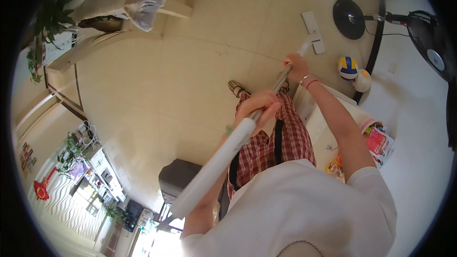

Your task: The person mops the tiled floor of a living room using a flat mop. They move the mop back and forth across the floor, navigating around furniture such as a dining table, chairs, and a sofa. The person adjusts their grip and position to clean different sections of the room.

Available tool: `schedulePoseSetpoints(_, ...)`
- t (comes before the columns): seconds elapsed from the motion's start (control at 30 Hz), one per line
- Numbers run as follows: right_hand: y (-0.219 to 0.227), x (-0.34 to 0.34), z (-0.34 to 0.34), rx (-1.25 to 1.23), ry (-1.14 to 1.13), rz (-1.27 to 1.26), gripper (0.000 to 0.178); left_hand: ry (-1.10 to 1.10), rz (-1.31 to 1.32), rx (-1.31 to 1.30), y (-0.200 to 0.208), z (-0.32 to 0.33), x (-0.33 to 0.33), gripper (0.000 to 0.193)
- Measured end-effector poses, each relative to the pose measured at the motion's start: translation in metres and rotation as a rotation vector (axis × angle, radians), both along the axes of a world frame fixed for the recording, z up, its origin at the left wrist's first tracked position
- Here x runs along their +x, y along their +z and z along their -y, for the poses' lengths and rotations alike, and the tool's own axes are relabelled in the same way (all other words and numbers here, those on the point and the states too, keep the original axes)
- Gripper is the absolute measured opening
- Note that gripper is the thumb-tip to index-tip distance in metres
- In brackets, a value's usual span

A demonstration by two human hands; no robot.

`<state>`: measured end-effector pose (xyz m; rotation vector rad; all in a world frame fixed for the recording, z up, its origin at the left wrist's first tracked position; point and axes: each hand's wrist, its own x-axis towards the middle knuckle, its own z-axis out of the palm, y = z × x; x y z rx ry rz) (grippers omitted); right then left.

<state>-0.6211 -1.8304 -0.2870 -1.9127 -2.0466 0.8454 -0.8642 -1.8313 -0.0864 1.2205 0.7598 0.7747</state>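
Observation:
A flat mop with a white and metal handle (214, 164) runs slantwise across my body. Its white rectangular head (313, 32) lies flat on the tiled floor, ahead and to the right. My left hand (261, 106) is wrapped round the metal part of the pole, just past the thick white grip. Further down the pole, my right hand (296, 68) is closed on it, with a bracelet and a red string at the wrist. My feet, in striped shoes (236, 88), stand on the floor behind the mop head.
To the right of the mop head are a fan's round black base (350, 18), a blue, yellow and white volleyball (348, 68) and a pale ball (362, 81). A white cabinet (328, 126) stands by my right arm. A dark stool (180, 177) is at my left; a cloth-covered table (112, 0) stands far left.

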Motion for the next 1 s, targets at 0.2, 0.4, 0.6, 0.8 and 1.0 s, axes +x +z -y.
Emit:
schedulePoseSetpoints(0.2, 0.023, -0.197, -0.018, 0.066, 0.045, -0.283, 0.012, 0.151, -0.245, 0.081, 0.067, 0.001, -0.16, 0.015)
schedulePoseSetpoints(0.4, 0.067, -0.373, -0.015, -0.07, 0.253, -0.512, 0.013, 0.33, -0.516, 0.083, 0.146, 0.038, -0.267, 0.019)
schedulePoseSetpoints(0.6, 0.073, -0.477, 0.004, -0.241, 0.456, -0.738, 0.009, 0.331, -0.784, 0.136, 0.17, 0.056, -0.293, 0.023)
schedulePoseSetpoints(0.8, 0.092, -0.482, -0.013, -0.35, 0.744, -0.538, 0.006, 0.419, -0.713, 0.174, 0.159, 0.07, -0.308, 0.019)
schedulePoseSetpoints(1.0, 0.092, -0.379, -0.029, -0.304, 0.674, -0.415, 0.013, 0.394, -0.479, 0.246, 0.141, 0.056, -0.259, 0.019)
